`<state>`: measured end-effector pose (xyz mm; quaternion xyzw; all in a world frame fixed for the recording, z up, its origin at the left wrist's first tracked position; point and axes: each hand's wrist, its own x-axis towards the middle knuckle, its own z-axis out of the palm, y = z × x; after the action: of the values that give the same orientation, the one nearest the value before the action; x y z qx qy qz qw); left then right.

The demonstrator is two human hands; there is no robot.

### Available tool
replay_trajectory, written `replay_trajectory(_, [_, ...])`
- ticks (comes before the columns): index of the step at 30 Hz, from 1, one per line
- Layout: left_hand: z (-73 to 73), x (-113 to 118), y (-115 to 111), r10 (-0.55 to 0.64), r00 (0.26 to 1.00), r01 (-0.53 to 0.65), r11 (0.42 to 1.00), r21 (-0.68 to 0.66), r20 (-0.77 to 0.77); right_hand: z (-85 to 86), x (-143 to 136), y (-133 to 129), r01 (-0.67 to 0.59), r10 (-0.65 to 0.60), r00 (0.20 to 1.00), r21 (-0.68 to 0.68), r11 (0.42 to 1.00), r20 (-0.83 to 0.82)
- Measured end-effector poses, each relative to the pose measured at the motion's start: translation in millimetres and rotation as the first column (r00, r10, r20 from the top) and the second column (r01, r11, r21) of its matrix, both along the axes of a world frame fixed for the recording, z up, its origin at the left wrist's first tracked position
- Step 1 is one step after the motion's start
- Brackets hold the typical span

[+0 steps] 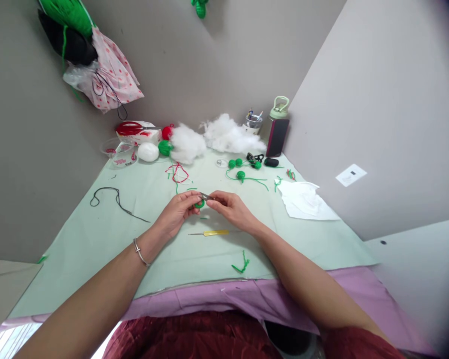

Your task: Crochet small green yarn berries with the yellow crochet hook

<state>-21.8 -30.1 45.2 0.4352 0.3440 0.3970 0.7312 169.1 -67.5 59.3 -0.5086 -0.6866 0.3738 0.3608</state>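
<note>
Near the middle of the table, my left hand (179, 210) pinches a small green crocheted piece (199, 204). My right hand (234, 208) closes on a small dark metal tool (205, 196), perhaps a thread snipper, whose tip reaches my left fingertips just above the green piece. Both hands are nearly touching. Below them lies a crochet hook (215, 233) with a yellow handle, and a short green yarn scrap (204, 218) is just above it. A strand of green yarn (177, 185) runs down toward my left hand.
Behind are white stuffing (230, 133), a white yarn ball (148, 152), a green yarn ball (165, 147), red scissors (129, 128), green crocheted balls (240, 175), a phone (278, 138) and a bottle (276, 112). A black cord (117, 199) lies left, white cloth (305, 200) right.
</note>
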Motion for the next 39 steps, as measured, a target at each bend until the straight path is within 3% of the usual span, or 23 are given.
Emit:
replay_trajectory(16, [0.1, -0.5, 0.1, -0.021, 0.999, 0.021, 1.000, 0.001, 0.034, -6.5, -1.9, 0.6, 0.075, -0.085, 0.990, 0.093, 0.993, 0.115])
replay_trajectory(24, [1.4, 0.4, -1.4, -0.021, 1.000, 0.021, 1.000, 0.003, 0.003, -4.8, -1.1, 0.8, 0.095, -0.100, 0.992, 0.065, 0.993, 0.071])
replay_trajectory(34, [1.3, 0.6, -1.3, -0.008, 1.000, 0.008, 1.000, -0.011, -0.023, -1.6, 0.0, 2.0, 0.064, -0.085, 0.976, -0.106, 0.992, -0.201])
replay_trajectory(39, [-1.5, -0.1, 0.2, 0.016, 1.000, -0.016, 1.000, -0.022, -0.013, -1.1, 8.0, 11.1, 0.007, -0.239, 0.783, -0.376, 0.927, -0.575])
